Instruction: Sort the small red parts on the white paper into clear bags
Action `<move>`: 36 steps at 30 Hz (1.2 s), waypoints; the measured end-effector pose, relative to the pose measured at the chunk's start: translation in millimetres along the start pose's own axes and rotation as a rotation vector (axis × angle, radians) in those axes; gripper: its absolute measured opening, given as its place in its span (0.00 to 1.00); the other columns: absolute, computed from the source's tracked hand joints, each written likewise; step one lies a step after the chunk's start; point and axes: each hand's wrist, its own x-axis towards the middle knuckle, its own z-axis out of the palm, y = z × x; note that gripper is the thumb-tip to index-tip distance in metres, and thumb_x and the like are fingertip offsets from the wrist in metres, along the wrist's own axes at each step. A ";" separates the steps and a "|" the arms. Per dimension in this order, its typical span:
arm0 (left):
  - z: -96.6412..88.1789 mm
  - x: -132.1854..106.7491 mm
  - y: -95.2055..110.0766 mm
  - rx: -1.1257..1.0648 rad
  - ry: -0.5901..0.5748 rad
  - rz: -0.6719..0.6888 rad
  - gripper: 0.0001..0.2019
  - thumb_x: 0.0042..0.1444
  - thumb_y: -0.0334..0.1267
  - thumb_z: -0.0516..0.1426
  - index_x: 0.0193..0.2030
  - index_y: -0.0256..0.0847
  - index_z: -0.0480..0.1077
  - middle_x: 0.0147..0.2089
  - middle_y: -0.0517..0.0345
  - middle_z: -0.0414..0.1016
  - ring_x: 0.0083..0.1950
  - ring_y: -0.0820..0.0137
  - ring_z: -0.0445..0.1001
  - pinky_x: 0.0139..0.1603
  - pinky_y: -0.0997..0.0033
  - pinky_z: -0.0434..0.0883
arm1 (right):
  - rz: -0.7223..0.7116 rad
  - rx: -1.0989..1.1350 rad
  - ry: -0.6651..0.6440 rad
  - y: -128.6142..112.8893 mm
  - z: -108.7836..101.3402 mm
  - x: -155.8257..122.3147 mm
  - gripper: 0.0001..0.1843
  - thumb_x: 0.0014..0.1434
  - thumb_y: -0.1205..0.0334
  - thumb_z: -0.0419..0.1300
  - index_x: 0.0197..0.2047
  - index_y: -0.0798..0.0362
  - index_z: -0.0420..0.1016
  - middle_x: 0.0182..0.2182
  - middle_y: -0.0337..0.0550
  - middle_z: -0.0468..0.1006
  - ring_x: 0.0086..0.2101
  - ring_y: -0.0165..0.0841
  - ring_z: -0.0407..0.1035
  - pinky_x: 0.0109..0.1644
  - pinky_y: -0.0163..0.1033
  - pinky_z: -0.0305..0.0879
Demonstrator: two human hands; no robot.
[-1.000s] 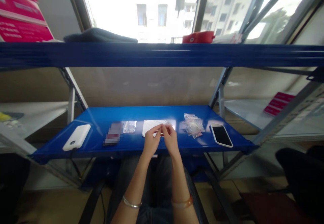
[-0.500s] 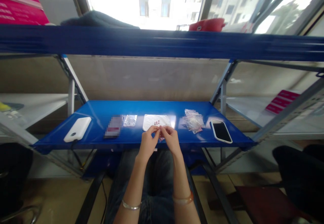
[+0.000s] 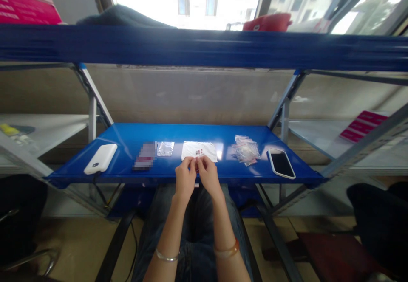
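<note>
- Between the left hand (image 3: 185, 179) and right hand (image 3: 207, 176), at the front edge of the table (image 3: 143, 132): small reddish item (image 3: 197, 169), mostly hidden; its kind cannot be told.
- Both hands: fingers bent, fingertips together; cannot tell whether either grips the item.
- Just beyond: white sheet (image 3: 188, 147), small pieces (image 3: 199, 151) lying on it.
- Left of sheet: shiny packet (image 3: 165, 148).
- Right of sheet: pile of clear bags (image 3: 246, 151), then phone (image 3: 282, 163).

A workroom is suggested by the blue bench (image 3: 197, 132) at centre, plastic bags (image 3: 246, 151) heaped on it and pink boxes (image 3: 27, 8) at upper left.
</note>
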 end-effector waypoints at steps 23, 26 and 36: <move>5.2 -6.7 -11.0 0.124 0.164 -0.103 0.11 0.59 0.41 0.49 0.38 0.39 0.69 0.33 0.49 0.78 0.35 0.62 0.76 0.36 0.68 0.68 | 0.027 -0.125 0.014 -8.1 13.8 -8.7 0.15 0.56 0.54 0.51 0.21 0.50 0.57 0.17 0.34 0.63 0.21 0.29 0.57 0.25 0.34 0.52; 1.0 -3.1 -17.0 0.092 0.179 -0.104 0.10 0.59 0.40 0.49 0.40 0.39 0.68 0.35 0.50 0.78 0.38 0.62 0.76 0.38 0.67 0.69 | 0.027 -0.106 0.038 -5.3 20.6 -10.2 0.15 0.55 0.55 0.52 0.21 0.50 0.57 0.17 0.34 0.63 0.21 0.28 0.57 0.25 0.34 0.52; -0.4 -1.2 -18.9 0.044 0.127 0.131 0.11 0.59 0.33 0.47 0.39 0.38 0.71 0.44 0.48 0.74 0.47 0.65 0.72 0.52 0.64 0.68 | 0.031 -0.095 0.132 -3.8 23.1 -9.3 0.15 0.56 0.52 0.51 0.23 0.51 0.63 0.19 0.37 0.70 0.23 0.30 0.63 0.28 0.34 0.57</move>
